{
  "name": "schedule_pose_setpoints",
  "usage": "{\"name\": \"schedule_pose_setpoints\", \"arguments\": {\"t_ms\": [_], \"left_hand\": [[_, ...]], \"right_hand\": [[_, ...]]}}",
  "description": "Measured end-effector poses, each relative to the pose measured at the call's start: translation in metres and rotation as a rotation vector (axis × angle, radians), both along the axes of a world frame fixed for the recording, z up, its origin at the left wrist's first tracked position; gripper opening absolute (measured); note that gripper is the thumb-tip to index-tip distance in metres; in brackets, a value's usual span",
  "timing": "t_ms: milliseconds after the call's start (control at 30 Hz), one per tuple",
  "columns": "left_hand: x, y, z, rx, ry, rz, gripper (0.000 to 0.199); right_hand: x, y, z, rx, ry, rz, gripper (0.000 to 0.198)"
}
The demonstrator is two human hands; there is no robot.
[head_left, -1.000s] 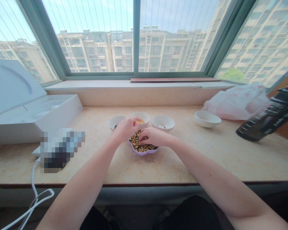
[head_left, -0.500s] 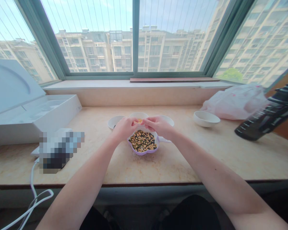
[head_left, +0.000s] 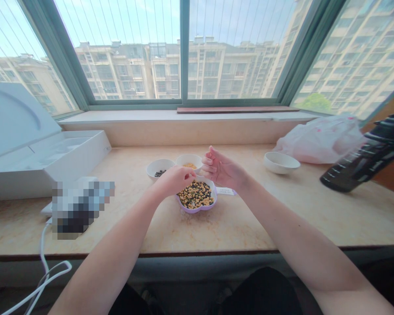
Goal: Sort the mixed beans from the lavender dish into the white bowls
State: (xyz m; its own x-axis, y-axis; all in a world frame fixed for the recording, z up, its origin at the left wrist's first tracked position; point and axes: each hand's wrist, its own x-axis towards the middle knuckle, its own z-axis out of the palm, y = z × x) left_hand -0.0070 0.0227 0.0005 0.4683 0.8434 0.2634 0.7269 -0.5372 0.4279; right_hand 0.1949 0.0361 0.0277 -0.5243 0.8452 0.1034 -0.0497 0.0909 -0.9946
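Note:
A purple-edged, scalloped bowl with a handle (head_left: 203, 209) holds a mix of dark, green and yellow beans (head_left: 197, 195). My left hand (head_left: 179, 177) is over its upper left edge, fingers curled together; whatever they pinch is hidden. Opposite it, my right hand (head_left: 225, 169) is raised with the palm turned up and inward and the fingers loosely bent; nothing shows in it. Behind the hands stand a white bowl with dark beans (head_left: 151, 171) and a white bowl with yellow beans (head_left: 188, 157). My right hand covers the spot to the right of them.
Another white bowl (head_left: 281, 164) stands to the right, before a plastic bag (head_left: 318, 139). A dark bottle (head_left: 351, 168) leans at far right. On the left are an open white box (head_left: 75, 153), a blurred-out object (head_left: 80, 210) and a white cable (head_left: 44, 245). The counter edge (head_left: 203, 253) runs in front.
My hands have drawn apart from above the bowl. The right hand has turned its palm up and loosened its fingers. The left has moved slightly lower and right, uncovering the dark beans.

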Motion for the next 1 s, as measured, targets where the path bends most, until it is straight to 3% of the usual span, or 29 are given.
{"name": "schedule_pose_setpoints", "arguments": {"t_ms": [167,333,467,633,733,867,1000], "left_hand": [[0.002,-0.004,0.004,-0.025,0.031,-0.012,0.026],[0.003,-0.006,0.005,-0.02,0.047,-0.007,0.026],[0.003,-0.005,0.004,-0.025,0.06,-0.016,0.025],[0.002,-0.003,0.002,-0.029,0.08,-0.057,0.024],[0.003,-0.003,0.001,-0.019,0.091,-0.062,0.025],[0.003,-0.002,0.0,-0.007,0.084,-0.054,0.024],[0.003,-0.001,-0.001,-0.003,0.108,-0.066,0.024]], "right_hand": [[-0.001,-0.002,0.0,-0.301,0.348,0.072,0.035],[-0.003,-0.002,-0.003,-0.301,0.327,0.038,0.035],[-0.008,0.0,-0.011,-0.085,0.181,-0.087,0.041],[-0.013,0.0,-0.021,0.475,-0.143,-0.397,0.026],[-0.015,-0.003,-0.022,0.77,-0.304,-0.489,0.009],[-0.014,-0.005,-0.023,0.911,-0.349,-0.524,0.005],[-0.014,0.0,-0.028,0.914,-0.389,-0.488,0.004]]}}
